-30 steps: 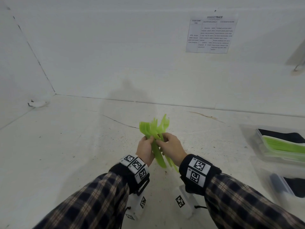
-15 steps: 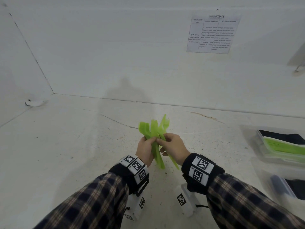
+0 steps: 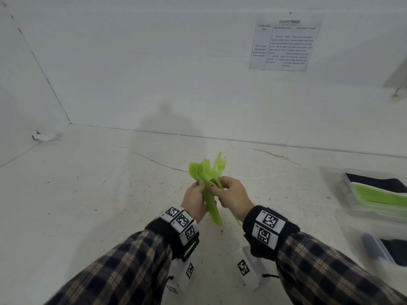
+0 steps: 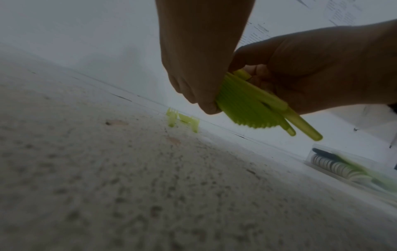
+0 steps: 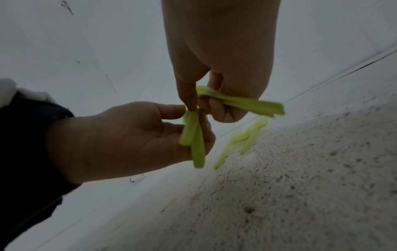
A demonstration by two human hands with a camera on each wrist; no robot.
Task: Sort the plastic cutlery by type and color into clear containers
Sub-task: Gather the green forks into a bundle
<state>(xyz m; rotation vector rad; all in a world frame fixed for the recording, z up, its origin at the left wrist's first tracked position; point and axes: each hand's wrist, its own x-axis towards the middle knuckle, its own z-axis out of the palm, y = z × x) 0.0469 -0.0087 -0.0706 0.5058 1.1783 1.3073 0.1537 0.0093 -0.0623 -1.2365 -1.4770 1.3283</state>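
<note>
Gripping a bunch of green forks [image 3: 207, 172] above mid-table [image 3: 88, 205], left hand [image 3: 195, 200] round handles, right hand [image 3: 233, 195] pinching some; tines blurred, count unclear; clear containers [image 3: 343, 190] cut off at right edge

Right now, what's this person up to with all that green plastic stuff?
A person is sorting plastic cutlery. The left hand grips a bunch of green forks by the handles, held above the white surface. The right hand pinches a few of those handles, seemingly squaring up the bunch. A clear container at the right already holds green cutlery; the forks aren't in it yet.
</note>
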